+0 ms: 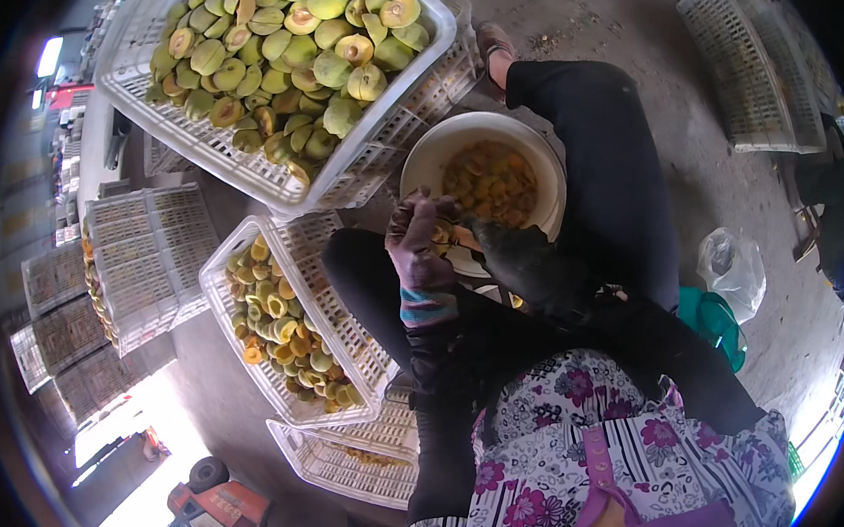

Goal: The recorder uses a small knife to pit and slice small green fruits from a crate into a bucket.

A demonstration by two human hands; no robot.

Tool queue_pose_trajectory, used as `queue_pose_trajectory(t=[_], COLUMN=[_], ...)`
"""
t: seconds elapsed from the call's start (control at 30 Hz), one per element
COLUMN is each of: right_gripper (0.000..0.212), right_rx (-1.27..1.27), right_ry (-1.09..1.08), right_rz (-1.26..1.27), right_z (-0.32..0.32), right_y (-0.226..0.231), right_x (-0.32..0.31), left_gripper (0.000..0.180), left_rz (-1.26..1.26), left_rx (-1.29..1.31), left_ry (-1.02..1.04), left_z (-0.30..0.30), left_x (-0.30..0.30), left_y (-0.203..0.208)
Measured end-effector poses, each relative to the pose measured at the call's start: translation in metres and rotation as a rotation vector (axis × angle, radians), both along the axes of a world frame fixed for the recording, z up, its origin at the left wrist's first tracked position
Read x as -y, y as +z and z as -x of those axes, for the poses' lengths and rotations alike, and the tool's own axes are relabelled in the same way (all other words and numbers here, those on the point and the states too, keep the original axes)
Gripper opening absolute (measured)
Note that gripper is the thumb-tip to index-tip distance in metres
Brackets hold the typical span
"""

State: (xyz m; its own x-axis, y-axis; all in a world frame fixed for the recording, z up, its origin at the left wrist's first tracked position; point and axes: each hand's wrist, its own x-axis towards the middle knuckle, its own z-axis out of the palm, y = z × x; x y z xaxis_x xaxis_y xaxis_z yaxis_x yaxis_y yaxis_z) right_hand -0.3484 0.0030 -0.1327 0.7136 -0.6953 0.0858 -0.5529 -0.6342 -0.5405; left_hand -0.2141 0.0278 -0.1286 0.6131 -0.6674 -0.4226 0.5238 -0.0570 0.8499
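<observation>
Over the near rim of a white bucket (558, 196), my two gloved hands meet. My left hand (421, 235), in a mauve glove with a striped cuff, is closed around a halved fruit (441, 232) that shows only in part. My right hand (526, 264), in a black glove, is closed on a small tan-handled tool (468, 240) pointing at the fruit; its working end is hidden. Wet orange-yellow fruit pieces (490, 180) lie in the bucket between my knees.
A white crate (440, 27) heaped with green fruit halves (286, 57) stands ahead on the left. Nearer left, another crate (218, 301) holds hollowed yellow-green halves (288, 316). Stacked crates (753, 70) stand far right; a clear plastic bag (731, 269) lies right of my leg.
</observation>
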Motion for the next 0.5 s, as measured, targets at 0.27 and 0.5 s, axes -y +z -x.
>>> queue_pose_trajectory(t=[0.27,0.5], right_gripper=[0.022,0.022], right_rx=[0.015,0.123], right_ry=[0.018,0.234], right_rz=[-0.383,-1.576], right_z=[-0.003,0.000], right_y=[-0.023,0.005], right_x=[-0.001,0.027], left_gripper=[0.020,0.049], left_rz=[0.005,-0.081], left_rx=[0.185,0.225], left_ry=[-0.061,-0.186], left_z=[0.004,-0.014], left_x=[0.010,0.006], left_y=[-0.001,-0.007])
